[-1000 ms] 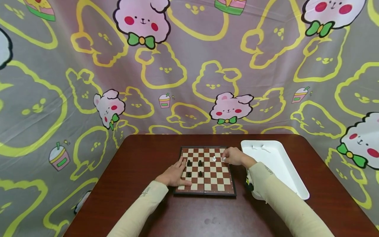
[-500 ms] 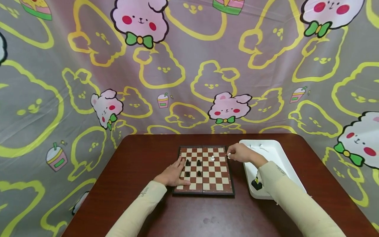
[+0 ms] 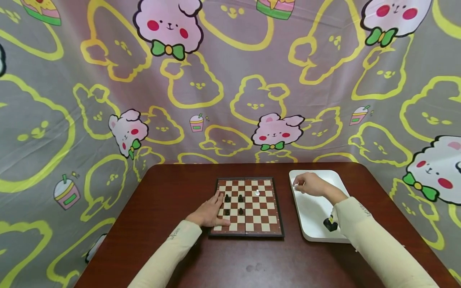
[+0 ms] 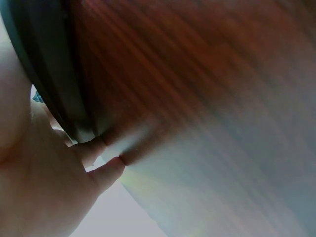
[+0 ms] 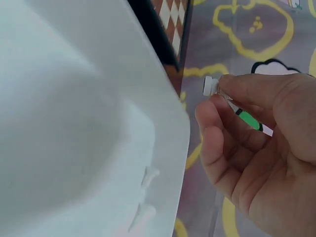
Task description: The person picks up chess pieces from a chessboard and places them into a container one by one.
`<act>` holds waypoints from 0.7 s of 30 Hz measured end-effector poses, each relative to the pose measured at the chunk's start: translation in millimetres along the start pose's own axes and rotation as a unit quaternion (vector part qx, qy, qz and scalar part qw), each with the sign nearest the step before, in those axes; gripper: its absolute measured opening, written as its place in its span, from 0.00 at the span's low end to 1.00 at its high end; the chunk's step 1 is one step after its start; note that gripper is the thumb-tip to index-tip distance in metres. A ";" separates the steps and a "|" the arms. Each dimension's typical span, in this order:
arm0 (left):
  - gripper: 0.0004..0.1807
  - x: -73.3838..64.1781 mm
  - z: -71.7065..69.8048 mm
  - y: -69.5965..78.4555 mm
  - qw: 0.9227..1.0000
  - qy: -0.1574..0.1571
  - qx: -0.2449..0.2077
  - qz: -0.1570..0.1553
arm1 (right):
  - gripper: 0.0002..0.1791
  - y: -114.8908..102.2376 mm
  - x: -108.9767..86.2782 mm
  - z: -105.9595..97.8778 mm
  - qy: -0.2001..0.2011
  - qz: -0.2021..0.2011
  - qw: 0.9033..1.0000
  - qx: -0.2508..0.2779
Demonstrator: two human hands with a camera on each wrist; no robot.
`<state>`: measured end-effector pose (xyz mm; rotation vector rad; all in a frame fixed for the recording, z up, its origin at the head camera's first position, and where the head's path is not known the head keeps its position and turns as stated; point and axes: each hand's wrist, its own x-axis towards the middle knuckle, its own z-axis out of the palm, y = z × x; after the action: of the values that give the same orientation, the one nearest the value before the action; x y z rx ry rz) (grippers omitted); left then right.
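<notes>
In the head view my left hand (image 3: 207, 212) rests on the left edge of the chessboard (image 3: 261, 218), fingers spread and thumb on the near squares. The left wrist view shows this hand (image 4: 54, 182) beside the board's dark side, fingertips on the tabletop. My right hand (image 3: 312, 185) is over the back left part of a white tray (image 3: 320, 204). Between thumb and index finger it pinches a small white chess piece (image 5: 211, 86), base outward. Several black chess pieces (image 3: 240, 211) stand on the board's left half, and one white piece (image 3: 257, 193) on its right half.
Two white chess pieces (image 5: 142, 216) lie in the tray in the right wrist view. A black item (image 3: 329, 224) hangs under the right wrist, overlapping the tray. The brown table (image 3: 173, 192) is backed by a patterned cloth (image 3: 223, 108).
My right hand has lifted the white piece off the board's right side and carried it rightward to over the tray. The left hand and the other pieces stay as they were.
</notes>
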<state>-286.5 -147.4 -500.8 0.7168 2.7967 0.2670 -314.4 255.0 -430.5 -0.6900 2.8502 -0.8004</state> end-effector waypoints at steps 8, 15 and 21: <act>0.62 -0.5 0.3 0.5 1.000 -0.001 -0.007 -0.004 | 0.05 17.0 -14.2 -6.6 0.000 0.032 0.999 0.010; 0.62 -0.4 0.8 0.9 1.000 -0.004 -0.003 -0.005 | 0.06 31.5 -21.7 -8.9 -0.006 0.057 0.998 0.009; 0.62 0.3 1.3 0.7 1.000 0.000 0.004 -0.004 | 0.07 42.9 -28.9 -15.6 0.010 0.088 0.996 0.003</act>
<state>-286.1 -146.6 -501.9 0.7075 2.8020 0.2562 -309.1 308.0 -439.9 -0.4229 2.8734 -0.7923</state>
